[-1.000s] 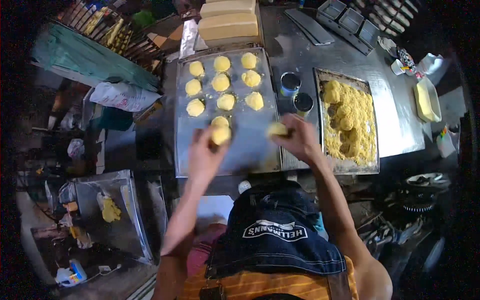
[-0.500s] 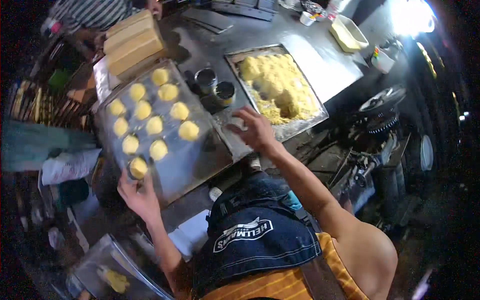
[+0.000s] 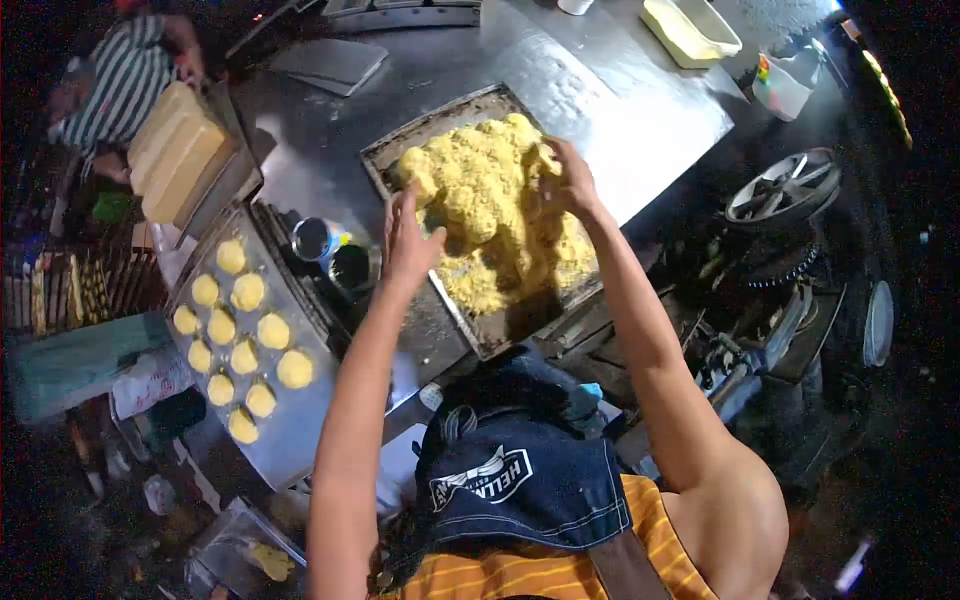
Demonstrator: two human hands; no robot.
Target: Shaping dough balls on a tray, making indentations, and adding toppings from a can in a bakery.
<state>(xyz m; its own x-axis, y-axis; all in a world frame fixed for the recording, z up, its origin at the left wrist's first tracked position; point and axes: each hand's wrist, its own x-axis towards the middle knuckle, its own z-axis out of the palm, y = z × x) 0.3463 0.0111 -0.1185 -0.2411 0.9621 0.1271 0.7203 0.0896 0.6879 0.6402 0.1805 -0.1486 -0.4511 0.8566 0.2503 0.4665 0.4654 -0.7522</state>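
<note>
A shallow metal tray holds a heap of yellow crumbly mixture with rounded lumps. My left hand is at the heap's left side, fingers and thumb apart beside a lump. My right hand touches the upper right of the heap with bent, spread fingers, their tips partly hidden by mixture. Down to the left, a flat metal sheet bears several yellow rounds in rows. Two dark-topped cans stand between sheet and tray.
A co-worker in a striped shirt is beside pale loaf-shaped blocks at upper left. A yellowish tub, white container and metal plate sit on the steel table. A spoked wheel stands right.
Both hands have left the sheet, where they held yellow pieces, and moved to the tray. The pieces now lie among the rounds. My view has swung rightward, showing the co-worker at upper left.
</note>
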